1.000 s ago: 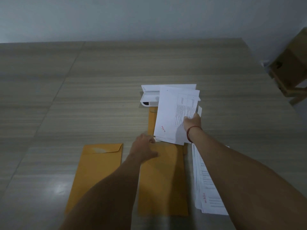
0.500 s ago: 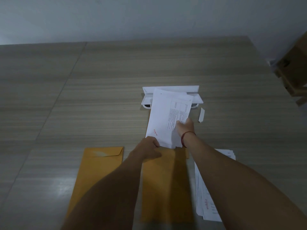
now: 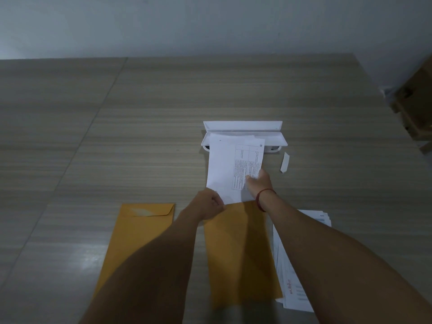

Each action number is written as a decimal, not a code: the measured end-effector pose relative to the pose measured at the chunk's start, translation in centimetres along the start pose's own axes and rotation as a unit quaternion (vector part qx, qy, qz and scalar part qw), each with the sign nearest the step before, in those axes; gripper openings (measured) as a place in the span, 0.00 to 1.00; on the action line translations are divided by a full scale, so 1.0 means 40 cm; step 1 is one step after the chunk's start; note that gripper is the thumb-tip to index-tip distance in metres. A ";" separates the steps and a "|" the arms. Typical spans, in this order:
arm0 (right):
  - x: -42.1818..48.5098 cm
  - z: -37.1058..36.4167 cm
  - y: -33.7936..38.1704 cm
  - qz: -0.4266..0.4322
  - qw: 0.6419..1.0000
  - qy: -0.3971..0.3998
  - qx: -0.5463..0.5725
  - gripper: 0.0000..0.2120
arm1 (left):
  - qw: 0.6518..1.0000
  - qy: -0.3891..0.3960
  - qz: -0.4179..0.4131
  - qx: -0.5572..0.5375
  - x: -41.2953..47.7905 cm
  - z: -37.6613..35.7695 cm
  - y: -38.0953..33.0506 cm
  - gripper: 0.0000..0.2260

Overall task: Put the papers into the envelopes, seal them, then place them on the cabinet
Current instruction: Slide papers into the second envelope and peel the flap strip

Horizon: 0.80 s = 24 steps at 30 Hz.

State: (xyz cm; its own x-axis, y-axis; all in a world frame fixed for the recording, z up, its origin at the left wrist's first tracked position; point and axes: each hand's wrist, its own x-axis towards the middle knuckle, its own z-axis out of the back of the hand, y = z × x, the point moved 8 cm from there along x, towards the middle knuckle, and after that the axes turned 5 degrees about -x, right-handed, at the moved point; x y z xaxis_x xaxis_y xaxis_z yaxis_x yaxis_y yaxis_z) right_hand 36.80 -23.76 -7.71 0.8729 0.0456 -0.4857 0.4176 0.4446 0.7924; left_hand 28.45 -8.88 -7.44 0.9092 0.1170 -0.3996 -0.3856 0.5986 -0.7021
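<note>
A brown envelope (image 3: 238,249) lies lengthwise in the middle of the table, its mouth at the far end. White printed papers (image 3: 230,167) stick out of that mouth, their near edge inside. My left hand (image 3: 209,204) grips the envelope's mouth at its left corner. My right hand (image 3: 258,183), with a red band at the wrist, pinches the papers near their right edge. A second brown envelope (image 3: 138,232) with its flap folded down lies to the left. A stack of white papers (image 3: 297,265) lies to the right, partly under my right forearm.
A white plastic case (image 3: 243,130) stands open just beyond the papers. A small white strip (image 3: 284,162) lies to its right. Cardboard boxes (image 3: 416,101) sit past the wooden table's (image 3: 117,136) right edge. A pale wall runs behind.
The papers have come down and toward me, and their near edge now sits inside the envelope's mouth. My left hand has closed on the envelope's mouth.
</note>
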 end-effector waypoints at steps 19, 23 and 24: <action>-0.035 0.022 -0.027 0.019 0.985 0.111 -0.131 0.23 | 0.999 -0.038 -0.010 -0.005 0.021 -0.009 -0.005 0.09; -0.037 0.028 -0.014 0.032 0.983 0.105 -0.145 0.25 | 0.999 -0.038 -0.025 -0.001 0.023 -0.011 -0.008 0.09; -0.036 0.028 -0.011 0.038 0.982 0.106 -0.149 0.24 | 0.999 -0.035 -0.028 0.002 0.022 -0.013 -0.009 0.09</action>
State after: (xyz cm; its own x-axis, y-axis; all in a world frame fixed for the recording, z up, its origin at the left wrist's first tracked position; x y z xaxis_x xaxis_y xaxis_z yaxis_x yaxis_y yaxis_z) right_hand 35.64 -25.02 -6.94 0.8135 0.2591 -0.5207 0.2338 0.6741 0.7007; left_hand 29.31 -9.41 -7.85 0.9382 0.1377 -0.3176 -0.3332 0.6085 -0.7202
